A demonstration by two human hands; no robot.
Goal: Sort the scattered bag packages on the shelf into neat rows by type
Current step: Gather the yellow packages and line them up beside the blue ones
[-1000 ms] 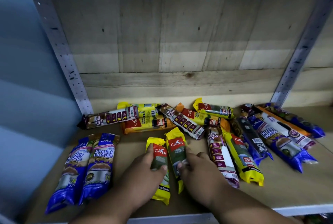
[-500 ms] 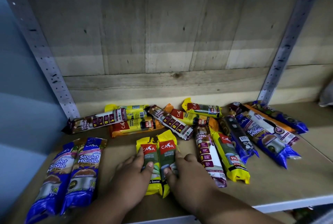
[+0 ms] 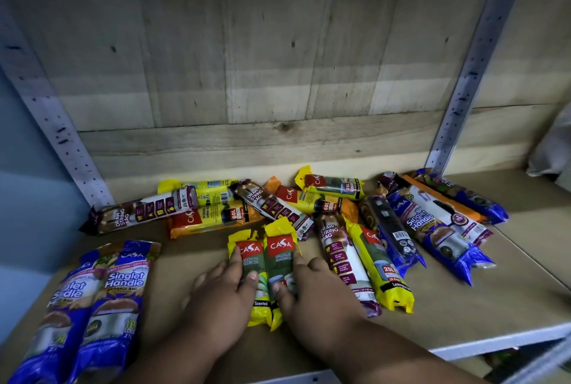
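Note:
Two yellow CASA garbage-bag packs lie side by side at the front middle of the shelf: the left pack (image 3: 249,257) and the right pack (image 3: 280,252). My left hand (image 3: 223,297) grips the left pack from its left side. The right pack is held by my right hand (image 3: 309,291) from its right side. Two blue Singlet Handle packs (image 3: 120,294) lie in a neat pair at the front left. Behind, draw-string packs (image 3: 142,209), orange packs (image 3: 210,216) and more yellow packs (image 3: 381,266) lie scattered.
More blue Singlet Handle packs (image 3: 432,229) pile up at the right, near a metal upright (image 3: 469,74). Another upright (image 3: 52,124) stands at the left. A wooden board (image 3: 278,59) closes the back. The shelf's white front edge (image 3: 494,342) runs below my right arm.
Both hands have pushed the two yellow packs together so they lie straight and touching. The view has shifted a little to the right.

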